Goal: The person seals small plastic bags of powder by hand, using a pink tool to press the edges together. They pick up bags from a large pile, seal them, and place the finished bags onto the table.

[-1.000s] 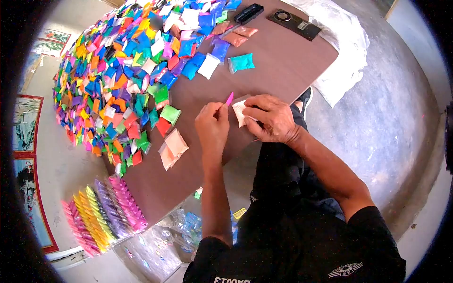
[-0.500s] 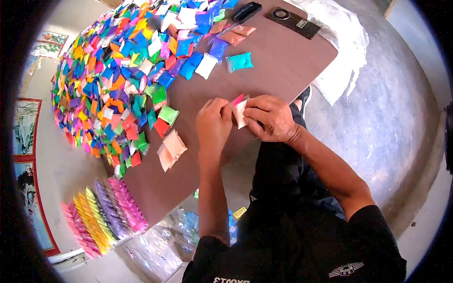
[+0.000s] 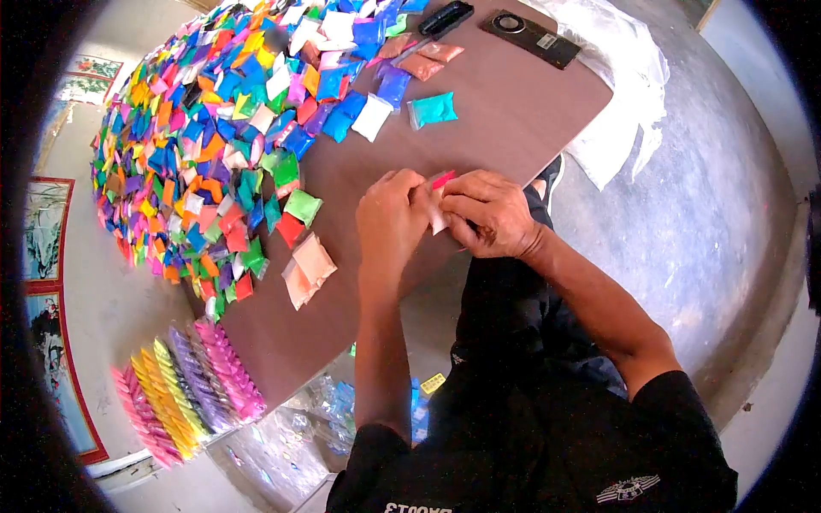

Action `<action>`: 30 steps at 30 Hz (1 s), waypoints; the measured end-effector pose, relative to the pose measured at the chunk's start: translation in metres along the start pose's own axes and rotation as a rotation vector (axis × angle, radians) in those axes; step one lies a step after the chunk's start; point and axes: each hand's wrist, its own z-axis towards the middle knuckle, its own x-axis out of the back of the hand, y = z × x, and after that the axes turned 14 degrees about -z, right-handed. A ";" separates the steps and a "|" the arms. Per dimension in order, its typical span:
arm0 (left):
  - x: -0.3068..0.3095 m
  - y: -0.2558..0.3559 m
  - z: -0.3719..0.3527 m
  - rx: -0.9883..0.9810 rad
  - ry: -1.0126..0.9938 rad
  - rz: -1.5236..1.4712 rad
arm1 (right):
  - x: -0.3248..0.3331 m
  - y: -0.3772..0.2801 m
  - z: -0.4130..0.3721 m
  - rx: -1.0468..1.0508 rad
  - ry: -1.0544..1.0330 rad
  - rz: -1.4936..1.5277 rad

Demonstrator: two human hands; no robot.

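Between my two hands, over the table's near edge, are a pale, whitish small packet [image 3: 438,219] and a bright pink packet [image 3: 443,179] that shows above it. My left hand [image 3: 389,214] pinches the packets' left side with thumb and forefinger. From the right, my right hand [image 3: 492,215] has its fingers closed on the other side, covering much of them. Left of my left hand, peach packets [image 3: 310,269] lie overlapping on the brown table [image 3: 359,162]. A teal packet [image 3: 434,110] lies farther back.
A large heap of small multicoloured packets [image 3: 205,145] covers the table's left and back. Strips of coloured packets [image 3: 184,389] lie at the front left corner. A phone [image 3: 530,38] and a black-handled tool [image 3: 446,19] lie at the back. Clear plastic bags [image 3: 291,445] sit below the edge.
My left hand has shifted slightly right, closer to my right hand. Less of the pale packet shows between them, while the pink one still sticks out on top.
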 end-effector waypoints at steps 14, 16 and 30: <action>-0.005 0.034 -0.062 0.235 0.245 -0.256 | -0.002 -0.008 0.004 -0.084 -0.007 -0.059; -0.006 0.023 -0.064 0.250 0.246 -0.264 | -0.006 -0.004 0.001 -0.058 -0.014 -0.060; 0.011 0.013 -0.054 0.262 0.310 -0.151 | -0.008 -0.005 0.000 -0.033 -0.004 -0.094</action>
